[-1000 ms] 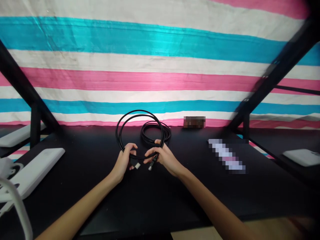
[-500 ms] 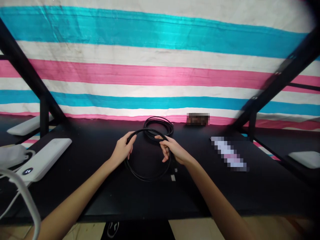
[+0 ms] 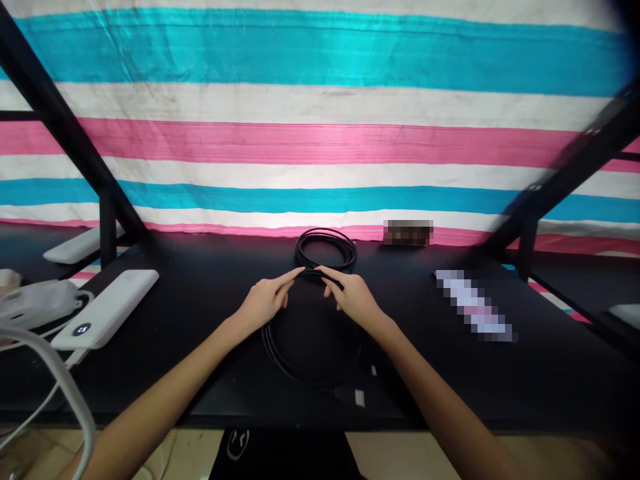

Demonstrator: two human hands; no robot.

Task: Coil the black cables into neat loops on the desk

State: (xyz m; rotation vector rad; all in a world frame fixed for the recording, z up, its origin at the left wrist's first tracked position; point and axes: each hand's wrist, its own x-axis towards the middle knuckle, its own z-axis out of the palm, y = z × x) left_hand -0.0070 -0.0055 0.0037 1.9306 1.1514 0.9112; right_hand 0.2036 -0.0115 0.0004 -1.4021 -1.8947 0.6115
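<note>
A black cable (image 3: pixel 278 358) is wound in a loose loop between my hands, its lower part hanging close to the tabletop. My left hand (image 3: pixel 267 299) pinches the top of the loop, index finger stretched along it. From the other side, my right hand (image 3: pixel 353 295) grips the same stretch, and the fingertips of both hands nearly meet. Low on the right of the loop, a plug with a pale metal end (image 3: pixel 359 398) shows, with a smaller pale tip above it. Just behind my fingers, a second coiled black cable (image 3: pixel 327 248) lies on the table.
On the left of the black table (image 3: pixel 200 393) lie a white power bank (image 3: pixel 111 308) with a lit display, a white adapter (image 3: pixel 43 303) and a thick white cord (image 3: pixel 60 380). Blurred-out items lie to the right. Black slanted posts and a striped sheet (image 3: pixel 320 143) stand behind.
Both hands have come together at the top of the cable loop, fingertips now almost touching. The loop sits lower, its plug nearer the front edge. The view has shifted slightly.
</note>
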